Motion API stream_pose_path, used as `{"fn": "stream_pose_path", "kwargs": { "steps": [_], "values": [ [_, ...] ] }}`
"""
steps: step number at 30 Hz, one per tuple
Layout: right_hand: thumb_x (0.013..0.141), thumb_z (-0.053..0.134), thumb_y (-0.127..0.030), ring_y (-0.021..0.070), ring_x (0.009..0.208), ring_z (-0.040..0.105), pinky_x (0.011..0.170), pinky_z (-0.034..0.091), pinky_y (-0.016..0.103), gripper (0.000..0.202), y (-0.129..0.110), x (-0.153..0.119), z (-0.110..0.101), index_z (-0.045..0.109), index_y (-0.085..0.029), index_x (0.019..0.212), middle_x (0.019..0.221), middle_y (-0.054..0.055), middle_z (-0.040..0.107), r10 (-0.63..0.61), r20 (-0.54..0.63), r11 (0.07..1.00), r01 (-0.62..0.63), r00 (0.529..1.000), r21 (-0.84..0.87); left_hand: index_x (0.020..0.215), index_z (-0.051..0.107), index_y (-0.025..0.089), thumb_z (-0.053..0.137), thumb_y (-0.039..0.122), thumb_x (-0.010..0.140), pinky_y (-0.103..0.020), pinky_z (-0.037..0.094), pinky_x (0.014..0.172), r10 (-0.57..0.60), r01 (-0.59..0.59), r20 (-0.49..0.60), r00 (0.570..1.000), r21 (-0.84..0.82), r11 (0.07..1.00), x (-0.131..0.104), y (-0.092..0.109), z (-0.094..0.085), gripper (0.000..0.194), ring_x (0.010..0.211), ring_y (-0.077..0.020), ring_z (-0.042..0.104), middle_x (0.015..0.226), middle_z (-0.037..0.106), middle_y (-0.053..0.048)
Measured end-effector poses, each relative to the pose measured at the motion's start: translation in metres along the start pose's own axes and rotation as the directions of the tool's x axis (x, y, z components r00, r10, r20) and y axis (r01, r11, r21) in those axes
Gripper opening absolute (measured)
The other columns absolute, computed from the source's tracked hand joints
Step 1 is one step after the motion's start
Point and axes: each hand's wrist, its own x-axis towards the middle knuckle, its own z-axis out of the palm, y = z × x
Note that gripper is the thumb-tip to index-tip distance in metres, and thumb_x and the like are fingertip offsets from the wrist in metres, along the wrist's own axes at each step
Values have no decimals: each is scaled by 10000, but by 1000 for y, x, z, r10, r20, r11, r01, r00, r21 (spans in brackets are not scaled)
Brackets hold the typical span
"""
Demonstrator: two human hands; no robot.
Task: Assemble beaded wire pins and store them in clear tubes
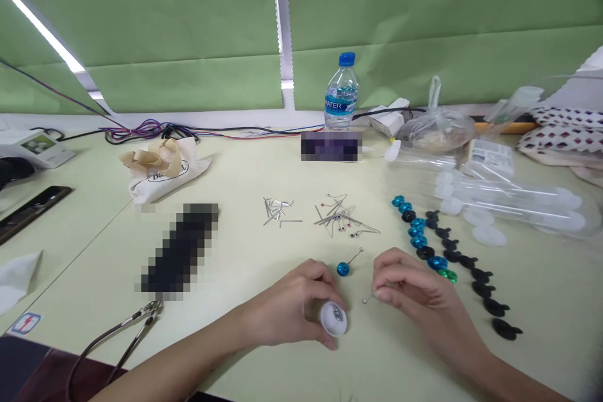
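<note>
Bare skin of the left forearm slants up from the bottom edge to the left hand [301,306]; its fingers and thumb curve round opposite sides of a small white cup [328,327], smooth and round-rimmed, its mouth turned toward the camera, shiny metallic bits inside. From the lower right reaches the right hand [421,298], wrist low and fingers bent inward; thumb and forefinger are pressed together on a thin metal pin [369,298], whose small rounded end pokes out of the pinch toward the cup; the other end is hidden by the fingers.

Just beyond the gap between the hands lies a glossy blue bead [343,269], a slender wire stem slanting from it up and to the right; it touches neither hand. Farther off, on the smooth, pale tabletop [245,245], are a pile of short metal rods [277,210] and a looser tangle of long wire pins [346,217], some tipped with tiny coloured ends; to the right run a row of shiny blue, black and green pieces [418,232] and a line of matte black discs [482,275] with small tabs; behind them lie clear plastic tubes [513,198] with whitish ends.
</note>
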Motion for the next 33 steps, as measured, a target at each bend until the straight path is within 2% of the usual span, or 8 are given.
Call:
{"fn": "stream_pose_path", "kwargs": {
  "steps": [3, 7, 10, 13, 16, 20, 27, 33],
  "values": [
    [815, 644, -296, 165, 735, 545, 617, 447, 271, 112, 0, 2, -2, 656, -241, 718, 802, 22, 554, 1, -60, 1000, 0, 998, 23, 952, 664, 244, 804, 300, 613, -319, 419, 820, -20, 21, -10, 1000, 93, 995, -3, 3, -2, 371, 972, -212, 497, 970, 562, -23],
    [818, 635, -287, 165, 699, 535, 602, 446, 275, 124, 0, 1, -1, 639, -227, 709, 735, 20, 558, -14, -108, 997, 22, 994, 71, 1021, 556, 222, 865, 362, 456, -311, 428, 742, -37, 40, -50, 998, 76, 996, -5, 7, -12, 659, 924, -223, 499, 995, 558, -32],
    [819, 630, -288, 167, 691, 533, 595, 437, 281, 123, 1, 0, -1, 639, -228, 712, 729, 19, 559, -25, -146, 997, 36, 989, 75, 945, 548, 198, 797, 392, 597, -315, 432, 733, -46, 54, -172, 984, 40, 998, 1, 6, -21, 469, 846, -194, 518, 922, 569, -27],
    [821, 629, -289, 165, 691, 533, 596, 429, 282, 122, 2, -1, -1, 640, -234, 713, 729, 15, 559, -31, -171, 996, 44, 985, 74, 1010, 584, 187, 624, 237, 812, -321, 448, 800, 21, -19, -251, 968, 13, 1000, 14, -2, -24, 208, 890, -174, 543, 969, 579, -52],
    [819, 632, -285, 165, 691, 539, 602, 431, 285, 121, 3, -1, -2, 646, -236, 709, 722, 16, 574, -42, -177, 996, 55, 983, 67, 1089, 615, 217, 610, 119, 795, -326, 456, 836, 94, -87, -161, 982, 54, 995, 31, -9, -19, 310, 929, -173, 556, 1052, 585, -61],
    [805, 647, -303, 150, 625, 521, 536, 424, 275, 125, 2, 0, -3, 670, -222, 712, 712, 26, 589, -24, -207, 996, 41, 978, 83, 928, 677, 239, 620, 117, 793, -377, 403, 924, 157, -147, -105, 982, 97, 984, 44, -10, -12, 190, 994, -196, 542, 1017, 642, -33],
    [791, 673, -312, 90, 504, 474, 451, 420, 226, 123, 2, 4, -2, 671, -190, 773, 660, -5, 550, 101, -184, 979, -65, 978, 193, 832, 587, 157, 678, 176, 753, -329, 468, 796, -45, -35, -214, 976, -356, 934, 35, -10, -4, 122, 884, -174, 589, 975, 644, -69],
    [804, 656, -339, 84, 469, 476, 419, 431, 219, 163, 4, 8, 0, 659, -183, 757, 631, -13, 533, 82, -167, 988, -59, 983, 144, 875, 630, 153, 723, 171, 705, -278, 458, 713, -153, 5, -244, 958, -516, 857, 33, -5, -2, 195, 764, -138, 589, 798, 636, -21]
  ]
}}
